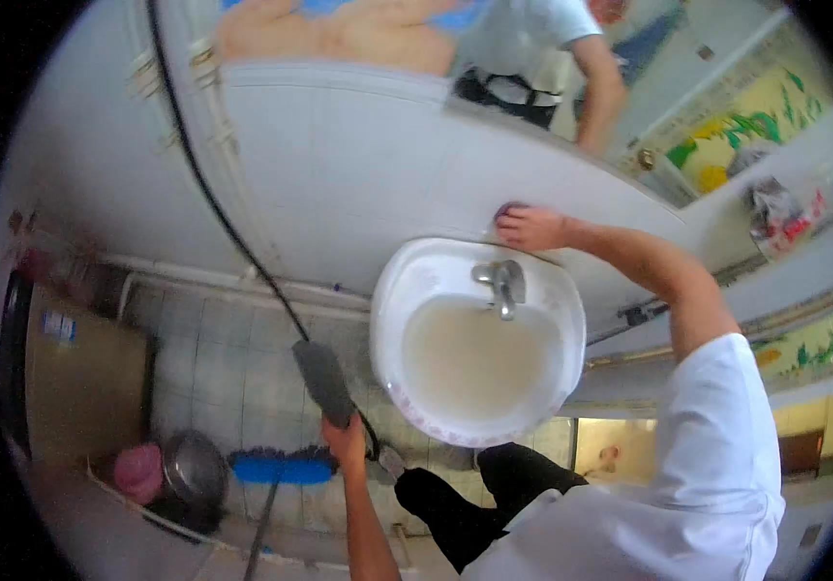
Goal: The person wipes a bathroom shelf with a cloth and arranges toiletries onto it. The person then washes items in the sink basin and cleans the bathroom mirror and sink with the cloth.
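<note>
A white sink [389,363] holds cloudy, brownish water, with a metal faucet [503,286] at its back rim. Just above the sink's back edge, my right hand [530,229] presses a small dark thing, too small to name, against the white tiled wall [358,165]. My left hand [344,441] is low and left of the sink, its fingers closed around the lower end of a grey, flat, long object [324,382]. A black cable [208,189] runs from above down to that object.
A mirror [629,107] hangs above the sink. Right of it is a shelf with packets [779,218]. On the floor at the lower left are a blue broom head [286,470], a metal basin [194,470], a pink container [138,472] and a brown cabinet [87,373].
</note>
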Demonstrator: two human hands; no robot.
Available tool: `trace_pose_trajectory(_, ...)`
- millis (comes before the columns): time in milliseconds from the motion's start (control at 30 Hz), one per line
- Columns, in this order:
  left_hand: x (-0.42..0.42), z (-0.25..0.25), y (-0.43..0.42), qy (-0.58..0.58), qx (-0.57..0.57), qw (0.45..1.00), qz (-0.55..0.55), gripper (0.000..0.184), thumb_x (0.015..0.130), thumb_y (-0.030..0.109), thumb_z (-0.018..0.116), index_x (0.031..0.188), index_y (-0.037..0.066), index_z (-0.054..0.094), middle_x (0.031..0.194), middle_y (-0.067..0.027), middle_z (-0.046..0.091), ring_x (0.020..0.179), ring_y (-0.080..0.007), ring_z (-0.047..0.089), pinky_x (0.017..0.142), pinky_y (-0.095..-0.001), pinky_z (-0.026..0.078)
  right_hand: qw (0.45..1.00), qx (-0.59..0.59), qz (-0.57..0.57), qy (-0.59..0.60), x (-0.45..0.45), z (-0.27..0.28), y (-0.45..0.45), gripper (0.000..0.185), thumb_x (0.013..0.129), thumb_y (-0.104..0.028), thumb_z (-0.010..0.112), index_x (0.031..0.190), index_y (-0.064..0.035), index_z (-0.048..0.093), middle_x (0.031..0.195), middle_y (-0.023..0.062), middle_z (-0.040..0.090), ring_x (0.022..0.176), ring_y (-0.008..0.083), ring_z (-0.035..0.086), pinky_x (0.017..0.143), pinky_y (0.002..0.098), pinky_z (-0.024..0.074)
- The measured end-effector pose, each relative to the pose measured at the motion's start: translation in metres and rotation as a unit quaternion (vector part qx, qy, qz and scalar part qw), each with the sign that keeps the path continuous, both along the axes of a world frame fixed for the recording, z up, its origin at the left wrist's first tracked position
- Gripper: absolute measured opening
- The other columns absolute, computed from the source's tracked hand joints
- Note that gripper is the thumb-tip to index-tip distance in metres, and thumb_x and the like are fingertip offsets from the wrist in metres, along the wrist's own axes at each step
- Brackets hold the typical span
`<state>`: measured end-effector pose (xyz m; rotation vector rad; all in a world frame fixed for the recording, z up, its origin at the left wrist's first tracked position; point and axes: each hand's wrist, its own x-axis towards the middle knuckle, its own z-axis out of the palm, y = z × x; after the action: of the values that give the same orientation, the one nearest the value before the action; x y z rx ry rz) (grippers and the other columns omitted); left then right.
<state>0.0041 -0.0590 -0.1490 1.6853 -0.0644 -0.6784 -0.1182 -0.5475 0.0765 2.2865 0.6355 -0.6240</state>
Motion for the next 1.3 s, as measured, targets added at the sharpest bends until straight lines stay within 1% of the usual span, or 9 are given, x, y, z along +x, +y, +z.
trace_pose_trajectory(267, 0.002, 0.036, 0.021, -0.036, 0.025, 0.999, -0.027, 0.036, 0.078, 0.006, 0.062, 0.111, -0.002, 0.051, 0.093, -0.0102, 0.058, 0.074, -0.0226, 0.054, 0.071, -0.0353, 0.043, 0.9, 0.138, 0.077, -0.407, 0.25, -0.025, 0.098, 0.024, 0.076, -0.018, 0.054, 0.097, -0.0088, 0.06, 0.105, 0.0071, 0.055, 0.106, 0.0252, 0.047, 0.089, 0.0348, 0.0406)
trace_pose_trajectory(400, -0.003, 0.054, 0.035, 0.0, 0.06, 0.998, 0.017, 0.027, 0.079, 0.007, 0.062, 0.103, 0.001, 0.053, 0.085, -0.0073, 0.057, 0.068, -0.0168, 0.051, 0.063, -0.033, 0.04, 0.938, 0.142, -0.117, -0.296, 0.202, -0.126, 0.107, 0.019, 0.076, -0.018, 0.057, 0.09, -0.0069, 0.061, 0.101, 0.0086, 0.055, 0.101, 0.026, 0.049, 0.088, 0.0388, 0.041)
trace_pose_trajectory(767, 0.009, 0.038, 0.043, -0.014, 0.019, 1.0, -0.02, 0.016, 0.077, 0.003, 0.059, 0.091, -0.002, 0.053, 0.078, -0.0052, 0.054, 0.066, -0.0153, 0.048, 0.062, -0.0311, 0.039, 0.568, 0.499, -0.538, -0.373, -0.082, -0.205, 0.236, 0.03, 0.076, -0.009, 0.063, 0.105, -0.006, 0.056, 0.107, 0.0155, 0.052, 0.096, 0.0357, 0.046, 0.085, 0.0429, 0.0407)
trace_pose_trajectory(1000, 0.006, 0.067, 0.032, 0.014, 0.032, 0.999, 0.019, 0.013, 0.078, 0.003, 0.061, 0.089, 0.001, 0.053, 0.065, -0.0012, 0.051, 0.051, -0.0091, 0.045, 0.047, -0.0282, 0.036, 0.71, 0.231, -0.498, -0.442, -0.094, -0.238, 0.233, 0.024, 0.084, -0.007, 0.052, 0.107, -0.0078, 0.056, 0.098, 0.0182, 0.055, 0.086, 0.0354, 0.054, 0.066, 0.0435, 0.047)
trace_pose_trajectory(1067, 0.006, 0.065, 0.034, 0.017, 0.022, 0.999, 0.016, 0.014, 0.079, 0.003, 0.061, 0.09, 0.001, 0.053, 0.066, -0.0011, 0.051, 0.051, -0.009, 0.045, 0.046, -0.0279, 0.036, 0.42, 0.3, -0.721, -0.462, -0.092, -0.277, 0.225, 0.024, 0.086, -0.009, 0.049, 0.109, -0.0068, 0.056, 0.097, 0.0163, 0.059, 0.08, 0.0298, 0.06, 0.06, 0.0413, 0.0493)
trace_pose_trajectory(1100, 0.004, 0.063, 0.037, 0.022, 0.01, 1.0, 0.012, 0.015, 0.079, 0.003, 0.062, 0.091, 0.001, 0.052, 0.066, -0.0011, 0.051, 0.051, -0.0088, 0.045, 0.046, -0.0276, 0.035, 0.422, 0.301, -0.72, -0.46, -0.094, -0.28, 0.221, 0.024, 0.086, -0.009, 0.049, 0.109, -0.0068, 0.056, 0.097, 0.0163, 0.059, 0.08, 0.0298, 0.06, 0.06, 0.0413, 0.0493)
trace_pose_trajectory(1167, 0.0, 0.065, 0.043, 0.042, 0.01, 0.999, 0.02, 0.016, 0.08, 0.004, 0.062, 0.091, 0.001, 0.052, 0.068, -0.0012, 0.051, 0.052, -0.009, 0.046, 0.047, -0.0281, 0.036, -0.173, 0.657, -0.684, -0.264, -0.097, -0.274, 0.212, 0.025, 0.087, -0.01, 0.047, 0.11, -0.0045, 0.055, 0.095, 0.0117, 0.064, 0.078, 0.0226, 0.063, 0.064, 0.0355, 0.0517)
trace_pose_trajectory(1200, 0.0, 0.064, 0.042, 0.059, 0.008, 0.998, 0.032, 0.016, 0.08, 0.004, 0.062, 0.092, 0.001, 0.052, 0.069, -0.0014, 0.052, 0.054, -0.0091, 0.046, 0.048, -0.0286, 0.036, -0.227, 0.668, -0.672, -0.227, -0.089, -0.247, 0.212, 0.026, 0.086, -0.009, 0.048, 0.11, -0.0038, 0.056, 0.093, 0.0113, 0.064, 0.079, 0.0225, 0.063, 0.066, 0.0353, 0.0515)
trace_pose_trajectory(1300, -0.003, 0.051, 0.055, 0.026, 0.008, 0.999, 0.024, 0.017, 0.081, 0.005, 0.062, 0.094, 0.0, 0.051, 0.072, -0.0024, 0.053, 0.057, -0.0102, 0.048, 0.051, -0.0303, 0.037, 0.045, 0.674, -0.684, -0.276, -0.048, -0.147, 0.202, 0.026, 0.085, -0.009, 0.05, 0.11, -0.0017, 0.057, 0.09, 0.01, 0.064, 0.081, 0.022, 0.062, 0.073, 0.0346, 0.0508)
